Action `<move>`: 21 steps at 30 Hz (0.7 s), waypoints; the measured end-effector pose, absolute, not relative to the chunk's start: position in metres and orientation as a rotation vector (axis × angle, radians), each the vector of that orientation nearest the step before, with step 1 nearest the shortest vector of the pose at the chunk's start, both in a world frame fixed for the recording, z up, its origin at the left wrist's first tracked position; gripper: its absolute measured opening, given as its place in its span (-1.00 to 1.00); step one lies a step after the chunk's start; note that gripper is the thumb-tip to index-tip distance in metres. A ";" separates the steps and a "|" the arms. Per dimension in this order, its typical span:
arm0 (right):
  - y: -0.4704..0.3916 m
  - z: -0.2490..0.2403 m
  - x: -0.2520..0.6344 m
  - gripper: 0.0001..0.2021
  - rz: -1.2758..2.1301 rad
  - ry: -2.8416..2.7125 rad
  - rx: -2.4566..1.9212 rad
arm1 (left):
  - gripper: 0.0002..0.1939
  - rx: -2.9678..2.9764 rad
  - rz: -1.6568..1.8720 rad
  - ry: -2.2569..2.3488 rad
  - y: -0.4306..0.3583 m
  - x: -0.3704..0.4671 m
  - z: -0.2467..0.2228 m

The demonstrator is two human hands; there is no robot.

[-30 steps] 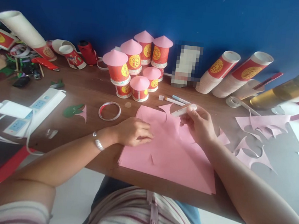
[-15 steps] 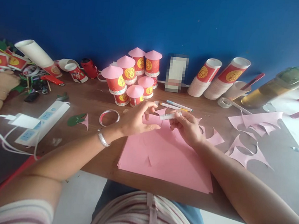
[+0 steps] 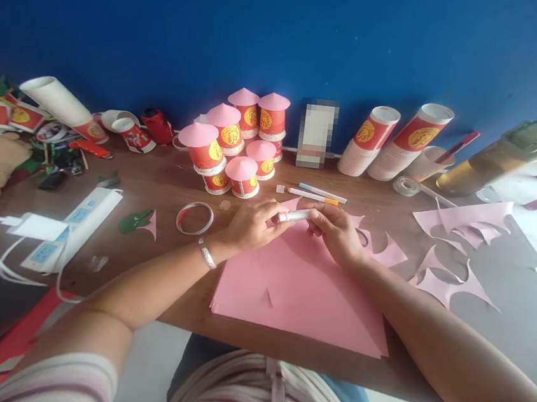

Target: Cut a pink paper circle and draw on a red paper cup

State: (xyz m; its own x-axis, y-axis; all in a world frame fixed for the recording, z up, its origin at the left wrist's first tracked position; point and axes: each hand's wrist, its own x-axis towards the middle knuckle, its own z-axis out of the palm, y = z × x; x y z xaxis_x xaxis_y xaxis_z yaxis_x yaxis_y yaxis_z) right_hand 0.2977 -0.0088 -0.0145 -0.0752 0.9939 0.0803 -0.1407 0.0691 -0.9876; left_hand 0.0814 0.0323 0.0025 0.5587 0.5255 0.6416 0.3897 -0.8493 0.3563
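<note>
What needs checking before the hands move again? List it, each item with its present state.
1. White tube held by the left hand and right hand: ok.
2. Tube's cap closed: cannot tell, fingers cover the ends.
3. Pink paper stack below the hands: ok.
4. Orange marker off the stack: ok, it lies beyond it.
5. Pink-roofed cups upright: ok.
6. Desk right of the stack free of offcuts: not ok.

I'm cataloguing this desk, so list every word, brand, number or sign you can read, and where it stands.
No text is clear enough to quote.
Pink-topped cups and stacked cups: gold emblems with character-like marks, too blurred.
White tube: any print is too small.
Pixelated upright object: anything on it is obscured.
</note>
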 end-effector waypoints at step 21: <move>-0.005 -0.011 0.308 -0.63 1.303 -1.299 -1.016 | -0.88 2.580 1.204 0.754 0.029 0.076 0.003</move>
